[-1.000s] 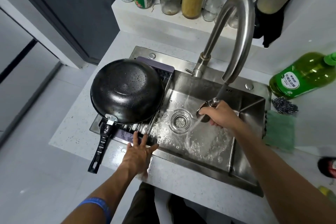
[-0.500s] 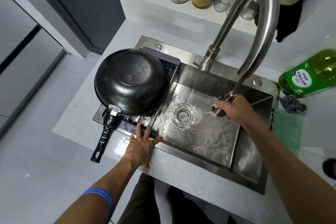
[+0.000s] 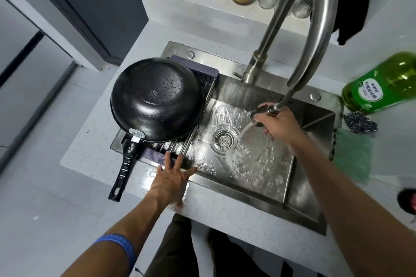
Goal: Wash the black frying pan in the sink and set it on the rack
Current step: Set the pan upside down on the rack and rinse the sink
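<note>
Counter: pale speckled stone counter [image 3: 225, 220] with a steel sink [image 3: 299, 207] set into it; grey floor to the left
Pan: black frying pan [image 3: 157, 99] lies upside down on the rack [image 3: 193, 67] over the sink's left end; water drops on its base; its black handle [image 3: 123, 171] juts out past the counter's front edge
Left hand: left hand [image 3: 173, 175] rests flat on the front rim, fingers straight and spread, tips touching the rack's bars; a blue wristband [image 3: 119, 245] on the forearm
Right hand: right hand [image 3: 276, 123] grips the pull-out spray head [image 3: 261, 114] of the faucet [image 3: 315, 29]; water streams into the basin beside the drain [image 3: 224, 139]
Right of sink: green cloth [image 3: 351, 155]; steel scourer [image 3: 360, 122]; green soap bottle [image 3: 382, 83] lying on its side
Shelf behind: jars and bottles in a row
</note>
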`<move>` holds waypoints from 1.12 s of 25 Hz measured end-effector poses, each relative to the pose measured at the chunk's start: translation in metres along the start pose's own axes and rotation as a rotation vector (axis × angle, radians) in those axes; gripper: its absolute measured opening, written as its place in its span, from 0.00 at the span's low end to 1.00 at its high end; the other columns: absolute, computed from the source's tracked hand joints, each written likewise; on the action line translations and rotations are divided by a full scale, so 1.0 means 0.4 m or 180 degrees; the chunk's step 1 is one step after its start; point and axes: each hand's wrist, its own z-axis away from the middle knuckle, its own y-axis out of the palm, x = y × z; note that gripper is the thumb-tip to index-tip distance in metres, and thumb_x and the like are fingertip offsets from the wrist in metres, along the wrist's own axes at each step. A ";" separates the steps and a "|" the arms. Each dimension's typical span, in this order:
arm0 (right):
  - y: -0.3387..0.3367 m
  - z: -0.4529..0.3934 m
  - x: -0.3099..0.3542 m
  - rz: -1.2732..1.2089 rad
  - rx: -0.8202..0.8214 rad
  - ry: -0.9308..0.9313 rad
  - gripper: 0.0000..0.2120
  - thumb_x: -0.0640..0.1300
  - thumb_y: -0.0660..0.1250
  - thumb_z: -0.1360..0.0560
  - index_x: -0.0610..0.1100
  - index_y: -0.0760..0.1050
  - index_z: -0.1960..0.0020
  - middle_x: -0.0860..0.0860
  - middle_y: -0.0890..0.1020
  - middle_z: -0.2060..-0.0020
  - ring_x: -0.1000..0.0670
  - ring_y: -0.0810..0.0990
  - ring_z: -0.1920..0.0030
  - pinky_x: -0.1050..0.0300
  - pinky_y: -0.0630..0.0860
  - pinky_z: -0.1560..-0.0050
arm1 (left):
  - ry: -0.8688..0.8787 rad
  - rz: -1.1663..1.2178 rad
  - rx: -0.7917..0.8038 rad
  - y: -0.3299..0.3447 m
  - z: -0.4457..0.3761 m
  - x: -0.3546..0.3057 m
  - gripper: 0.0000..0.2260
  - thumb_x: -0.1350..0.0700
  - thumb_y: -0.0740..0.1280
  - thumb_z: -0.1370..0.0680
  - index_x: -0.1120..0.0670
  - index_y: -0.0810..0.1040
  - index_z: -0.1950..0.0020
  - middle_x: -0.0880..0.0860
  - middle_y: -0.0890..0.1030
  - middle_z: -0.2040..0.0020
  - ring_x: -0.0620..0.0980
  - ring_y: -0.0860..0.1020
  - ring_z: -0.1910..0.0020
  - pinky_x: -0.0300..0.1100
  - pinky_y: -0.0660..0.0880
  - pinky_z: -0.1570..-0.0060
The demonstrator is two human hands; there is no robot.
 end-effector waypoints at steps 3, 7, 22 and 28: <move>-0.075 -0.041 -0.003 0.0477 -0.0481 -0.0079 0.06 0.50 0.70 0.27 0.47 0.81 0.56 0.50 0.83 0.65 0.47 0.82 0.61 0.47 0.79 0.57 | -0.0002 0.0018 -0.0033 -0.004 0.002 0.001 0.28 0.50 0.55 0.17 0.39 0.42 0.22 0.59 0.39 0.22 0.71 0.36 0.27 0.65 0.53 0.28; -0.174 -0.035 -0.066 0.1455 -0.0673 0.0279 0.12 0.54 0.70 0.28 0.46 0.75 0.61 0.50 0.78 0.66 0.47 0.77 0.63 0.57 0.69 0.63 | 0.0008 0.0056 -0.0046 -0.003 0.002 -0.001 0.26 0.50 0.51 0.16 0.39 0.42 0.22 0.58 0.39 0.21 0.71 0.36 0.27 0.64 0.52 0.27; -0.203 -0.001 -0.076 0.1125 0.0297 0.0776 0.10 0.47 0.74 0.29 0.42 0.82 0.65 0.52 0.77 0.82 0.54 0.74 0.81 0.62 0.68 0.75 | 0.0006 0.0063 0.0013 -0.006 0.005 0.000 0.33 0.56 0.57 0.19 0.39 0.42 0.22 0.58 0.38 0.22 0.71 0.35 0.27 0.64 0.53 0.28; -0.061 0.034 -0.049 0.0481 0.0344 0.0308 0.12 0.51 0.74 0.28 0.42 0.82 0.61 0.48 0.83 0.73 0.51 0.79 0.75 0.60 0.73 0.73 | 0.0014 0.0155 0.0036 -0.006 0.004 0.000 0.32 0.59 0.54 0.20 0.39 0.43 0.22 0.59 0.38 0.21 0.71 0.34 0.27 0.66 0.51 0.29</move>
